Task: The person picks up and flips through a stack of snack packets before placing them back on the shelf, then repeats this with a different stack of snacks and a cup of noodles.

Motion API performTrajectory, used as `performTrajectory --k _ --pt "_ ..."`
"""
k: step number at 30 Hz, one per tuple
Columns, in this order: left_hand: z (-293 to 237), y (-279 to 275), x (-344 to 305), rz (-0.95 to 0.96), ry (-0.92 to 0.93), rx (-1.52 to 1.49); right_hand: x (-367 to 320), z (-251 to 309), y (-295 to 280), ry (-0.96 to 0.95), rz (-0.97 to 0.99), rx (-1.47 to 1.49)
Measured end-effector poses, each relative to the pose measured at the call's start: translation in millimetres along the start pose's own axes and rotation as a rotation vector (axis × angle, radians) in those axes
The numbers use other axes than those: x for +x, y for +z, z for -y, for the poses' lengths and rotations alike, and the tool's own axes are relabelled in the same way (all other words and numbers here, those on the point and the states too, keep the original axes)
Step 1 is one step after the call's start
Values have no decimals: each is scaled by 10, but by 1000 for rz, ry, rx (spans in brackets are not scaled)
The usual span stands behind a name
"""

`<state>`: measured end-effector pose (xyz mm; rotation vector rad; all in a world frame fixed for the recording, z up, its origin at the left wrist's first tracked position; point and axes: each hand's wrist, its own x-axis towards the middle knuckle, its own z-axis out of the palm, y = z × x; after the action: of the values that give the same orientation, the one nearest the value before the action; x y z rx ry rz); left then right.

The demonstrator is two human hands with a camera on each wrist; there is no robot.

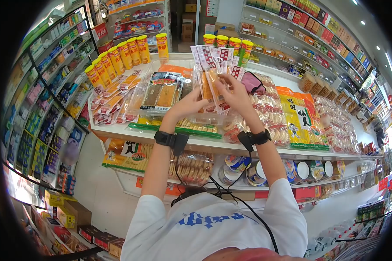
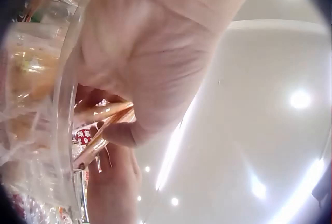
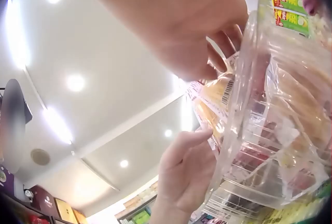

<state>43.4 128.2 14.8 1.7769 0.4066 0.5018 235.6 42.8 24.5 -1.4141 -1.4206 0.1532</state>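
Note:
Several flat clear-wrapped snack packets [image 1: 210, 82], orange-brown with white and red printed ends, stand upright between my two hands over the counter. My left hand [image 1: 190, 104] pinches them from the left, its thumb bent against the wrappers in the left wrist view. From the other side my right hand [image 1: 234, 95] holds their edge with curled fingers. Both hands are above a clear plastic tub [image 3: 239, 115], whose rim passes in front of the fingers in the right wrist view. More wrapped snacks [image 3: 298, 94] show through its wall.
Left of the tub lie a tray of brown packets [image 1: 161, 93] and loose snack packets [image 1: 113, 98]. Yellow canisters [image 1: 122, 54] line the counter's back edge. A pink-and-black pouch [image 1: 252, 82], bagged round crackers [image 1: 270, 113] and a large yellow-orange bag [image 1: 300, 117] are on the right.

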Motion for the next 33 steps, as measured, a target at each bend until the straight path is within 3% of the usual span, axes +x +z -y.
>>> performTrajectory --k 3,6,9,14,17,23,26,29,30,33 --pt "538 -135 220 66 170 -223 -33 161 4 30 131 82" --pt "277 -51 149 37 71 -420 -69 223 -30 -38 157 -8" --pt "108 -15 83 -2 149 -24 -21 0 36 -110 91 35" --pt "28 19 26 -112 118 25 -76 119 -108 -55 157 -103" --pt "96 -55 102 -78 82 31 -62 122 -181 113 249 170" --pt "184 -21 156 -167 128 -64 33 28 -341 135 139 258" --pt "182 -9 152 -183 89 -14 80 -176 -371 -134 -152 -373" --pt "147 -25 144 -132 47 11 53 0 -286 -175 -458 -181" --pt "126 -19 138 -148 35 30 58 61 -270 -270 -484 -161" --pt "204 -25 186 -113 64 47 -22 270 -214 -253 -250 -132"
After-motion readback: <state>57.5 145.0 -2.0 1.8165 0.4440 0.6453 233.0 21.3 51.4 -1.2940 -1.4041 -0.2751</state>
